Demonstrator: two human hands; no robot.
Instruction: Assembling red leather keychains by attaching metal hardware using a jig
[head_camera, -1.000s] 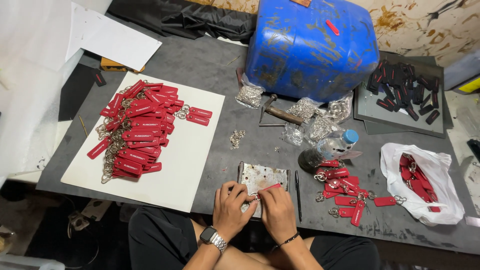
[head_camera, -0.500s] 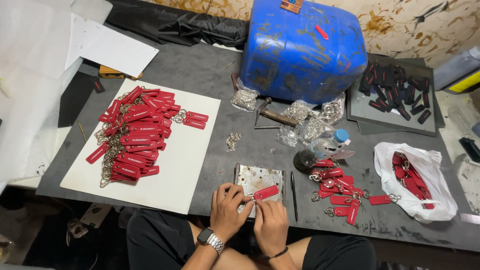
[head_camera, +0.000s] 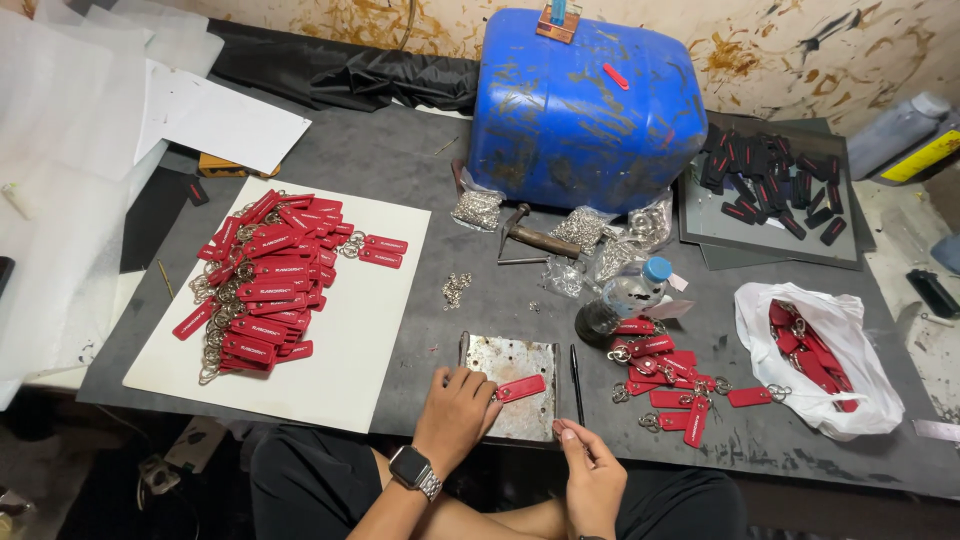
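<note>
1. At the near edge of the grey worktop (head_camera: 400, 160) lies a scuffed metal plate (head_camera: 512, 385) with one red key tag (head_camera: 520, 388) flat on it, tilted, near the plate's middle.
2. The left hand (head_camera: 458, 412), a watch on its wrist, rests on the plate's near left part with fingers curled; its fingertips touch the left end of the red key tag.
3. The right hand (head_camera: 590, 470) is just off the plate's near right corner, thumb and forefinger pinched narrowly on something too small to tell.
4. A black pen (head_camera: 576, 385) lies just right of the plate.
5. On the right, a white plastic bag (head_camera: 815, 365) lies open with red tags and rings inside.
6. At the far side, a large blue drum (head_camera: 585, 105) lies on its side, stained; a small red strip sits on its upper face.
7. Clear packets of metal rings (head_camera: 478, 208) lie against the drum's near side, beside a hammer (head_camera: 535, 238) and a blue-capped bottle (head_camera: 640, 285).
8. A dark tray (head_camera: 770, 235) at far right holds black tags.
9. At left, a white board (head_camera: 340, 340) carries a heap of red tags (head_camera: 265, 280) with rings.
10. Loose red tags (head_camera: 665, 385) lie between plate and bag.
</note>
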